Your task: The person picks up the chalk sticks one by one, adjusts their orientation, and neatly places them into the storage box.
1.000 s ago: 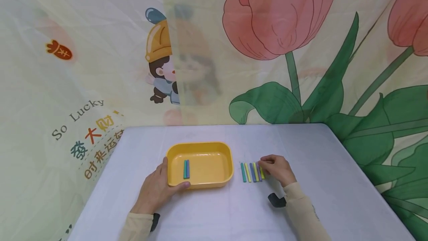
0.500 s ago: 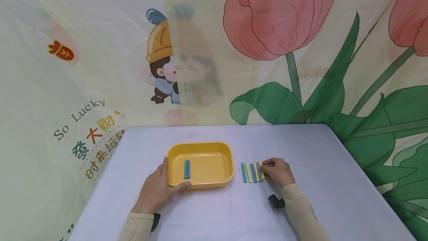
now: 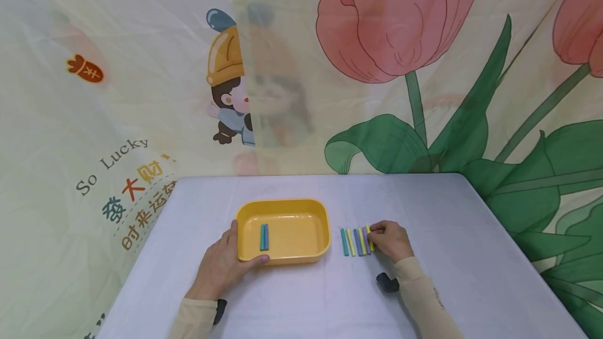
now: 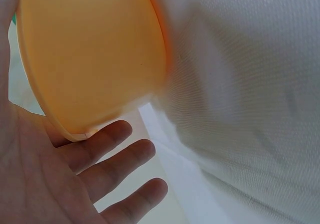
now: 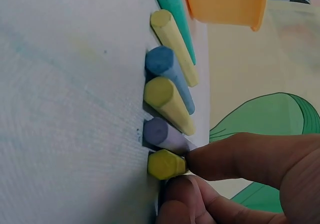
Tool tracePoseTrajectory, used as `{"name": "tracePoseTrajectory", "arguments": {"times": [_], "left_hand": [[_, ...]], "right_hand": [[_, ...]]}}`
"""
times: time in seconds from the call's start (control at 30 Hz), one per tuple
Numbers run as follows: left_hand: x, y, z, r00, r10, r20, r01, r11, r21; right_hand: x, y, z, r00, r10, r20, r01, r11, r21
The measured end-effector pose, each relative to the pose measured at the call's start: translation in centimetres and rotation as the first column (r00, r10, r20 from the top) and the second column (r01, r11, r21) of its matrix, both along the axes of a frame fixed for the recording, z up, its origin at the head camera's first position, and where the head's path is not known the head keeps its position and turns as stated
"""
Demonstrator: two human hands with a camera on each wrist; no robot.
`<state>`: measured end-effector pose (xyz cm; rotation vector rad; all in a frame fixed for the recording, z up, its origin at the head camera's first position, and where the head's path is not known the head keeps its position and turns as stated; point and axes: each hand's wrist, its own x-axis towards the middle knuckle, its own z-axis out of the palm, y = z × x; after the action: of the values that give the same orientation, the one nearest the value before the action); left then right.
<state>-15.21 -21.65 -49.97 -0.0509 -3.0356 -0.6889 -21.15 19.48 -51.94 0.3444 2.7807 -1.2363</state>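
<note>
Nearest lies the right sleeve (image 3: 426, 292) with its black wrist mount (image 3: 387, 282); keep both high enough not to brush the worktop (image 3: 292, 302). The left hand (image 3: 225, 263) holds the tray (image 3: 294, 261) at its left near corner, thumb along the near side and other fingers at the left; that light hold should be enough to keep it from sliding.

The right hand (image 3: 392, 239) has its fingers pinched on the end stick (image 5: 165, 165), the yellow one furthest right in a row of six on the worktop. Taking hold of it looks like the step in hand. The purple stick (image 5: 162, 134) lies just beside, so slide the finger in narrowly and lift straight up before moving sideways. The facets should help against rolling; squeeze gently, since it may snap.

Just past the thumb, the teal stick (image 3: 262, 237) and blue stick (image 3: 266, 237) lie side by side inside the tray, towards its left.
</note>
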Motion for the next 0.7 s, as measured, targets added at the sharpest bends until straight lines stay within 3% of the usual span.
{"name": "tracePoseTrajectory", "arguments": {"times": [0.2,0.7], "left_hand": [[-0.04,0.01,-0.03,1.0,0.0,0.0,0.0,1.0,-0.001],[-0.08,-0.03,-0.15,1.0,0.007,-0.003,-0.007,1.0,-0.003]], "right_hand": [[-0.09,-0.33,0.1,1.0,-0.001,-0.019,0.002,0.998,0.062],[-0.37,-0.87,0.69,1.0,-0.017,0.0,0.017,0.996,0.084]]}}
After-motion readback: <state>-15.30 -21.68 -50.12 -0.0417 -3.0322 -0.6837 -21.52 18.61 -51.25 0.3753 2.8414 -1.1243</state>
